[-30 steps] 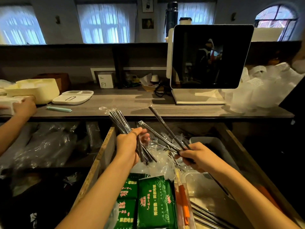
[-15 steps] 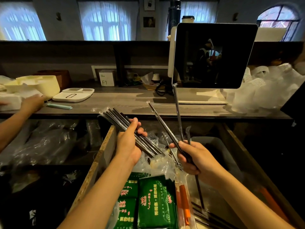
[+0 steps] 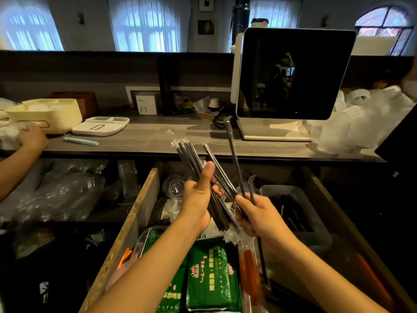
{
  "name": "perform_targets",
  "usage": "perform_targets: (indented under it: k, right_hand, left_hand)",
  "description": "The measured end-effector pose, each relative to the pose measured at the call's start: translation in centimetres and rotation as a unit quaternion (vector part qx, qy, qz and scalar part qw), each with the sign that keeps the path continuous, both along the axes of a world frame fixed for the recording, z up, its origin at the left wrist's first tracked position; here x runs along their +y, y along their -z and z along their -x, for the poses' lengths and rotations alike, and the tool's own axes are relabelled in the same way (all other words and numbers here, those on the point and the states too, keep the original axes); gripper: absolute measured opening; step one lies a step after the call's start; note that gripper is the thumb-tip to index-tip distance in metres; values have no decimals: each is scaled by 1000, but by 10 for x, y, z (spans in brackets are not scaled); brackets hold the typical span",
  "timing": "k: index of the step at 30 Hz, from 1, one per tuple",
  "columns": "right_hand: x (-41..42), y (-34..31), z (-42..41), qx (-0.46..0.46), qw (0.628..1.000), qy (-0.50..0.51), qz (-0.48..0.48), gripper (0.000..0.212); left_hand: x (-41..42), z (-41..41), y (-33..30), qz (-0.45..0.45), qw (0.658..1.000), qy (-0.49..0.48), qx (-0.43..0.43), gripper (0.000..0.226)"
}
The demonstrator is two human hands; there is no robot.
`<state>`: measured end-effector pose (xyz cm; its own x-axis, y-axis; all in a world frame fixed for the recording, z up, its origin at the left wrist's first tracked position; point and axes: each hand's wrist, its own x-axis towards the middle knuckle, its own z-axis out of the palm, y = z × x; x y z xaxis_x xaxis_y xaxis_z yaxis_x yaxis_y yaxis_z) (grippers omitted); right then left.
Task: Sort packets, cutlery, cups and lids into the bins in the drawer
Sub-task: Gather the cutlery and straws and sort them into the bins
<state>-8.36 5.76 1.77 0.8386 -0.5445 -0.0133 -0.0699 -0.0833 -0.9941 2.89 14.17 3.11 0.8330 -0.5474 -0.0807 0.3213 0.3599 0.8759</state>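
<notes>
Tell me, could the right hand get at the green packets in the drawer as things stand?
Probably not yet. The right hand already grips wrapped black straws, so it has no free fingers. The green packets lie uncovered just below it, so once it sets the straws down the way looks open.
</notes>
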Motion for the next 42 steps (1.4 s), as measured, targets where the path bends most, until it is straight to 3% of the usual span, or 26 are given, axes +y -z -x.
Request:
perform_targets:
  k: [3,6,10,16,20,24,30,33,36,39,42]
  right_hand:
    - [8,0,1,-6,998,-31,49,27]
    - [12,-3,2,-7,996,-73,51,25]
    - [9,-5,4,-11,994,-99,40,21]
    - [-8,-4,5,32,998,-43,30,22]
    - [-19,-5,9,25,995,7,100,22]
    - [-8,-5,8,2,983,-53,175,20]
    - [-9,2,8,34,962,-69,262,26]
    - [-9,1,9,47,954,-81,285,37]
    - [-5,-2,9,27,969,-38,241,42]
    - [-6,-6,7,-49,991,80,92,34]
    - [2,-8,5,-118,987,99,-40,41]
  left_hand:
    - [-3,1,3,-35,999,-28,7,29]
    - [-1,0,6,-57,996,-53,38,43]
    - [2,-3,4,-62,997,-41,19,28]
    - [15,-22,-13,95,986,-56,123,21]
    - [24,-36,-16,156,974,-71,149,19]
    - [23,-33,-11,146,975,-56,159,11]
    - [18,-27,-8,153,980,-26,127,31]
    - [18,-24,-8,170,977,-28,123,11]
    - [20,-23,-13,188,972,-37,133,2]
    - [24,-28,-21,261,955,-63,123,9]
    - [25,-21,-25,297,948,-64,92,8]
